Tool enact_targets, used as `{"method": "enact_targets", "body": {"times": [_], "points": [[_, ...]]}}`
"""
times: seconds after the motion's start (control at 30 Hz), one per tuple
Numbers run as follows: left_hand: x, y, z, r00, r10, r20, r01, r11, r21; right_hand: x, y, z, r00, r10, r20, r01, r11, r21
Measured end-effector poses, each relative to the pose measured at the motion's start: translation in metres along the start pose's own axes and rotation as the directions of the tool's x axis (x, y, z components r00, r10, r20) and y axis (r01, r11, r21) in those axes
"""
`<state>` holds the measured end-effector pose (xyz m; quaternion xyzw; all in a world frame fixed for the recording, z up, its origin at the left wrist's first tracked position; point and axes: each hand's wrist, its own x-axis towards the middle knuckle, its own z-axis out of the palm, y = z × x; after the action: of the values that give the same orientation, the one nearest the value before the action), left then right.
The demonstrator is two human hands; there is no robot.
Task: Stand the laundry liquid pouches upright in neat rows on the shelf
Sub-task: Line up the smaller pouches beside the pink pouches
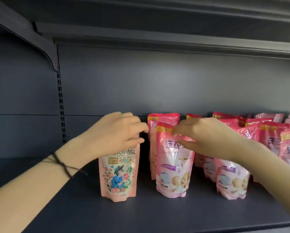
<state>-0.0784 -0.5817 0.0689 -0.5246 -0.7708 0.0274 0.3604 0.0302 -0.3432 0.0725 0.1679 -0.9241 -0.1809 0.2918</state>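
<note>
Floral pouch (118, 175) top out of sight (behind left hand (119, 132))

Left hand (117, 132) grips the floral pouch (118, 179) by its top; right hand (206, 137) extends forward, fingers and thumb parted.

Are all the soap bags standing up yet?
Nearly. Most pink pouches already stand on the shelf. The left hand grips the floral pouch while the right hand reaches the front pink pouch. The bunched pouches at far right seem to need straightening into rows.
</note>
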Motion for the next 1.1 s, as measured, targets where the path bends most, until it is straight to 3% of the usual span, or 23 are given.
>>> {"method": "enact_targets", "body": {"times": [0.1, 0.23, 0.37, 0.43, 0.5, 0.57, 0.7, 0.8, 0.87, 0.97, 1.03, 1.1], "points": [[0.038, 0.009, 0.011, 0.991, 0.12, -0.051, -0.113, 0.985, 0.129, -0.005, 0.027, -0.006, 0.998, -0.058, -0.031, 0.055, 0.995, -0.082], [0.076, 0.014, 0.02, 0.981, 0.17, -0.091, -0.15, 0.969, 0.197, -0.012, 0.064, -0.003, 1.0, 0.009, 0.023, -0.007, 0.994, -0.11], [0.093, 0.016, 0.032, 1.0, 0.015, 0.016, -0.016, 0.996, 0.087, -0.013, 0.088, 0.005, 0.991, 0.011, 0.134, 0.0, 0.996, -0.086], [0.095, 0.02, 0.037, 0.978, -0.165, 0.124, 0.181, 0.974, -0.132, -0.01, 0.094, 0.011, 0.992, 0.015, 0.126, -0.018, 1.0, 0.018], [0.094, 0.023, 0.04, 0.936, -0.302, 0.182, 0.352, 0.829, -0.435, -0.005, 0.094, 0.017, 0.986, 0.071, 0.153, -0.098, 0.979, 0.18], [0.092, 0.026, 0.042, 0.901, -0.391, 0.189, 0.422, 0.684, -0.594, 0.0, 0.095, 0.023, 0.977, 0.109, 0.184, -0.16, 0.942, 0.294], [0.085, 0.036, 0.044, 0.838, -0.501, 0.214, 0.48, 0.494, -0.725, 0.006, 0.101, 0.026, 0.979, 0.122, 0.163, -0.177, 0.906, 0.384], [0.084, 0.039, 0.038, 0.793, -0.582, 0.18, 0.427, 0.321, -0.845, 0.008, 0.106, 0.015, 0.981, 0.144, 0.132, -0.192, 0.841, 0.506], [0.09, 0.044, 0.032, 0.746, -0.651, 0.141, 0.326, 0.173, -0.929, 0.005, 0.11, 0.007, 0.968, 0.229, 0.097, -0.237, 0.728, 0.643], [0.11, 0.056, 0.017, 0.658, -0.74, 0.139, 0.126, -0.073, -0.989, -0.003, 0.109, -0.005, 0.923, 0.378, 0.069, -0.222, 0.376, 0.9], [0.127, 0.068, 0.007, 0.6, -0.788, 0.135, 0.013, -0.16, -0.987, -0.01, 0.106, -0.012, 0.892, 0.449, 0.048, -0.139, 0.172, 0.975], [0.141, 0.081, -0.002, 0.573, -0.809, 0.129, -0.049, -0.191, -0.98, -0.019, 0.103, -0.018, 0.854, 0.517, 0.048, -0.086, 0.05, 0.995]]}}
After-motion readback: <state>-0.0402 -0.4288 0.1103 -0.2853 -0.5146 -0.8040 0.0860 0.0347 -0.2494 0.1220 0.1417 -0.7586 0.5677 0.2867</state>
